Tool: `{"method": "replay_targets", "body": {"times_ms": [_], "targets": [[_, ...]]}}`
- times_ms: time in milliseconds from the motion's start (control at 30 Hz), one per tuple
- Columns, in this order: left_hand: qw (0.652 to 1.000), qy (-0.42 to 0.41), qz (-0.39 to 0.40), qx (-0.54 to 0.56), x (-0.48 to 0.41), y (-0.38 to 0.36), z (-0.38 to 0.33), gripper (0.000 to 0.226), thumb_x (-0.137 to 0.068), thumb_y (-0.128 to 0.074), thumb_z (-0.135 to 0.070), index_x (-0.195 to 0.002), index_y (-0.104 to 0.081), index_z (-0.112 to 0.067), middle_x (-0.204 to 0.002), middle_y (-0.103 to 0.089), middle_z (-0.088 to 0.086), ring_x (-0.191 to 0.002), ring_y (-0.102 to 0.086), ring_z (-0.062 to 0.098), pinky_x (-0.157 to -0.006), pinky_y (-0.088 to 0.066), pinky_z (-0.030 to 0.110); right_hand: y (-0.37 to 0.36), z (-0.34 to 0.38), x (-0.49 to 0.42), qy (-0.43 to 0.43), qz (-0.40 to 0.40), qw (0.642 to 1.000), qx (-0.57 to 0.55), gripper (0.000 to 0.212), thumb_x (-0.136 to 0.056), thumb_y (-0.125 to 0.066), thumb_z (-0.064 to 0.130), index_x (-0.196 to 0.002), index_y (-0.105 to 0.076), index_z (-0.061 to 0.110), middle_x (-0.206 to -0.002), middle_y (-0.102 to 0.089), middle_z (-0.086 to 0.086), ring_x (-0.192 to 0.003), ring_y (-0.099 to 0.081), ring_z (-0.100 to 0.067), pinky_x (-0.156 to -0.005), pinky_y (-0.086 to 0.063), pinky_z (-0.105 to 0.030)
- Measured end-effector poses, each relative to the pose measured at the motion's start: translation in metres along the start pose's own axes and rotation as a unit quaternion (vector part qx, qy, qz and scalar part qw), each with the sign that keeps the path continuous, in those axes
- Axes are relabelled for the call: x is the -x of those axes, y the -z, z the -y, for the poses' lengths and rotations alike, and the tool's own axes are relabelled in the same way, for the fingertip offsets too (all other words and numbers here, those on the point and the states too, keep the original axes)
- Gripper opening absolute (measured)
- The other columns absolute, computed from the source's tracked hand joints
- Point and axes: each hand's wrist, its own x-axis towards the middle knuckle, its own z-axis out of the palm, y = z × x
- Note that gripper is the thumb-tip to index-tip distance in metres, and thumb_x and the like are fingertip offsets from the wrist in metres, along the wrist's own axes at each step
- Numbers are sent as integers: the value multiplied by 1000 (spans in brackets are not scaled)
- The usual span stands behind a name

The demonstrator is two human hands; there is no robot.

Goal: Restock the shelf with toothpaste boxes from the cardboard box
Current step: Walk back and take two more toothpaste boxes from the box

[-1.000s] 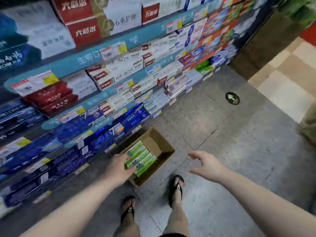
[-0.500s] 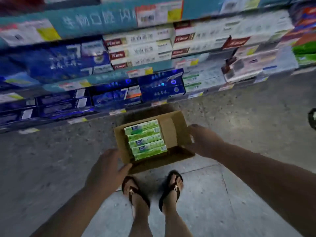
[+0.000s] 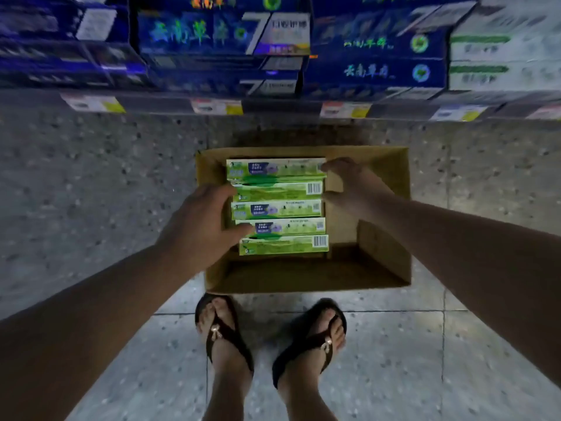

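Cardboard box (image 3: 306, 276) sits open on the speckled floor (image 3: 91, 177), just in front of the bottom shelf (image 3: 282, 105). We count five green toothpaste boxes (image 3: 276, 209) lying flat, side by side, in a row from the box's far wall toward its near wall. They fill the left part; the right part shows bare cardboard.

The first, third and fourth boxes from the far wall show a dark blue-purple label patch. The second and fifth show a barcode at their right end. The small print is too blurred for us to read.

Left hand (image 3: 200, 226) is at the row's left ends, fingers spread and only lightly bent, thumb lying across the fourth box. Right hand (image 3: 349, 183) is at the right ends, fingertips on the far box's end and thumb near the second and third, also spread. We cannot tell whether either hand actually grips.

The shelf holds dark blue toothpaste cartons (image 3: 218, 34) with green Chinese lettering and a large "7". White-and-green cartons (image 3: 501, 65) are at its right. Yellow-and-white price tags (image 3: 217, 106) line its front edge, text unreadable.

Feet in dark flip-flops (image 3: 224, 332) stand just beside the box's near wall.
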Motion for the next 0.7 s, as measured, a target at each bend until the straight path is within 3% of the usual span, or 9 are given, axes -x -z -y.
{"method": "replay_targets", "body": {"times_ms": [133, 367, 500, 700], "targets": [[1000, -8, -12, 6, -24, -24, 20, 68, -76, -72, -30, -134, -42, -12, -134, -48, 14, -121, -47, 30, -100, -39, 40, -28, -12, -33, 15, -28, 999, 5, 58, -81, -64, 29, -134, -40, 24, -144, -38, -3, -129, -38, -30, -105, -35, -48], [1000, -6, -14, 14, -54, -50, 42, 72, -76, -71, -32, -137, -37, -15, -139, -43, 12, -125, -44, 27, -100, -38, 37, -54, -23, -64, 11, -67, 996, 63, 73, -79, -66, 28, -140, -28, 19, -144, -31, -8, -130, -29, -33, -105, -30, -42], [1000, -11, -16, 6, -67, -53, 46, 71, -77, -70, -32, -138, -37, -15, -139, -43, 13, -124, -45, 27, -99, -38, 37, -64, -26, -77, 1, -58, 991, 122, 62, -81, -64, 28, -135, -35, 17, -138, -36, -12, -125, -35, -35, -100, -35, -41], [1000, -5, -27, -2, -83, -54, 48, 59, -80, -68, -27, -133, -44, -15, -135, -46, 14, -120, -49, 30, -97, -41, 40, -55, -39, -53, 8, -114, 993, -8, 50, -82, -63, 21, -129, -45, 13, -133, -46, -13, -120, -44, -35, -91, -41, -39]]}}
